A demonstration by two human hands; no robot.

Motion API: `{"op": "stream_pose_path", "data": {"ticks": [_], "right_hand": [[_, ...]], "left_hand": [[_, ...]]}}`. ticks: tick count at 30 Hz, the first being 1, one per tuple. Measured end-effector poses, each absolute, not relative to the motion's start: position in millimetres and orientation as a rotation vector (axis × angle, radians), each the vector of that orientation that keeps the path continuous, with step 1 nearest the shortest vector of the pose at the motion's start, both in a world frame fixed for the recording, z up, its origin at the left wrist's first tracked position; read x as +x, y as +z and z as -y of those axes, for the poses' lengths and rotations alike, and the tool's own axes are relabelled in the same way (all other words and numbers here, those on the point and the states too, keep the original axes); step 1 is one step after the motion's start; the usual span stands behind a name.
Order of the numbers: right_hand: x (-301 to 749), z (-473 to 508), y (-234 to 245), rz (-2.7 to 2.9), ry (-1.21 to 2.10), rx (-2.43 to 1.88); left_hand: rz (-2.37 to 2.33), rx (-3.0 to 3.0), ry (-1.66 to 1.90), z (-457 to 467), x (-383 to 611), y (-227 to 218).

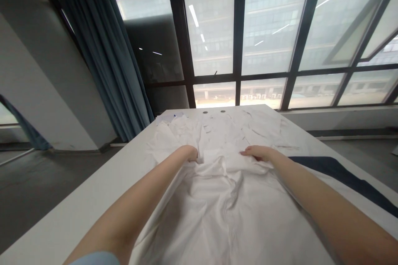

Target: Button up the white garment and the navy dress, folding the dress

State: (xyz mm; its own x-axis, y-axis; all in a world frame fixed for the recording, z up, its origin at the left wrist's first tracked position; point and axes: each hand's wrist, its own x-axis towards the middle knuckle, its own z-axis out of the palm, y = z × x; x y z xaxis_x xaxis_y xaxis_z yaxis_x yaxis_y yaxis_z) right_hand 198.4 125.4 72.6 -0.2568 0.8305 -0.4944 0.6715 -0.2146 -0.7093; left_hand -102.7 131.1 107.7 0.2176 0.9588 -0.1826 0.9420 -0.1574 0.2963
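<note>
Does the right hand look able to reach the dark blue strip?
Probably yes: the right hand is close to the dark blue strip, with only the edge of the white shirt between them.

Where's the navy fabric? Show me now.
In the head view, the navy fabric lies on the table's right side, just past the right hand, beside the white garment.

A white shirt on a white table

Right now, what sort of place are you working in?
Probably a workroom in an office building: a long white table, tall dark-framed windows facing another building, and blue curtains.
</note>
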Motion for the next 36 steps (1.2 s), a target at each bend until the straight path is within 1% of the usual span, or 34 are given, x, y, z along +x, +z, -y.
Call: {"op": "stream_pose_path", "data": {"ticks": [2, 4, 6, 8, 10, 12, 14, 15, 16, 18, 22, 26, 29, 31, 33, 36], "right_hand": [[197.9, -121.4, 73.4, 1.744, 1.585, -1.870], [198.4, -118.3, 75.7, 1.708, 1.666, -1.823], [200.6, -118.2, 81.1, 1.737, 1.576, -1.679], [204.0, -123.0, 91.5, 1.792, 1.262, -1.574], [206.7, -133.1, 106.9, 1.823, 0.805, -1.576], [206.6, -147.2, 124.4, 1.807, 0.355, -1.601], [202.9, -162.2, 139.2, 1.783, 0.062, -1.600], [199.9, -169.2, 144.1, 1.775, -0.007, -1.588], [196.4, -175.3, 147.1, 1.770, -0.029, -1.571], [189.5, -184.4, 147.2, 1.754, 0.000, -1.524], [184.2, -192.4, 134.3, 1.721, 0.115, -1.403], [193.6, -194.8, 127.5, 1.877, 0.440, -1.127], [203.8, -196.8, 131.2, 1.910, 0.712, -0.996], [208.8, -199.5, 135.3, 1.917, 0.775, -1.008], [210.2, -203.9, 138.2, 1.923, 0.659, -1.093], [201.3, -211.1, 133.9, 1.777, 0.228, -1.373]], "left_hand": [[-1.789, 2.194, -0.038, -124.8, -100.2, 112.8], [-1.788, 2.259, -0.082, -121.1, -98.4, 118.6], [-1.783, 2.321, -0.030, -122.0, -99.1, 126.1], [-1.797, 2.367, 0.079, -127.9, -102.0, 136.4], [-1.841, 2.398, 0.223, -137.8, -105.0, 149.9], [-1.892, 2.357, 0.441, -150.5, -105.1, 163.9], [-1.894, 2.269, 0.612, -164.3, -100.5, 173.3], [-1.871, 2.229, 0.647, -171.2, -96.7, 174.6], [-1.835, 2.206, 0.641, -177.8, -92.3, 173.3], [-1.727, 2.147, 0.519, -189.5, -83.7, 163.0], [-1.562, 1.975, 0.289, -204.8, -76.0, 130.6], [-1.533, 1.919, 0.268, -208.8, -77.9, 115.7], [-1.529, 1.912, 0.258, -210.4, -78.9, 119.8], [-1.578, 1.995, 0.321, -215.0, -78.4, 127.5], [-1.649, 2.087, 0.447, -222.3, -75.5, 136.0], [-1.830, 2.170, 0.669, -230.1, -63.3, 138.4]]}}
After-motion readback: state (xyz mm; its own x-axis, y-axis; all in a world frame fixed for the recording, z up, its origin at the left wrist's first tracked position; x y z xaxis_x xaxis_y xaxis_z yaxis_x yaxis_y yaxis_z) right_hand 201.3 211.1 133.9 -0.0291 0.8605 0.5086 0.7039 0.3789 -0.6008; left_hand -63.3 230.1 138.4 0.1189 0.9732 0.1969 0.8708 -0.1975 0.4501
